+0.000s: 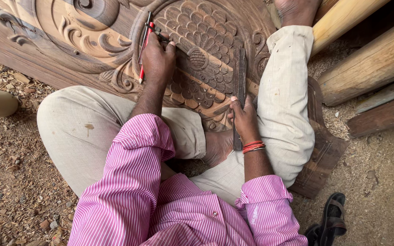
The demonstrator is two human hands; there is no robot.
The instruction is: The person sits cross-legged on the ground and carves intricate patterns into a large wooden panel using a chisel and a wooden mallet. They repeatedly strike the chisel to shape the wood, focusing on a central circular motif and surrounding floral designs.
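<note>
Lying flat on sawdust-strewn ground, a broad carved wooden panel (115, 27) carries scrolls and a round scaled medallion, brown and matte; pale rough timber beams (365, 59) lie to the right; the seated person's beige trouser legs rest across the panel; a long dark flat wooden strip (239, 77) stands on the carving, the right hand (244, 119) closed around its lower part; the left hand (157, 59) presses on the medallion's edge, fingers pinching a slim red pencil (144, 50); a black sandal (331, 218) sits lower right.
</note>
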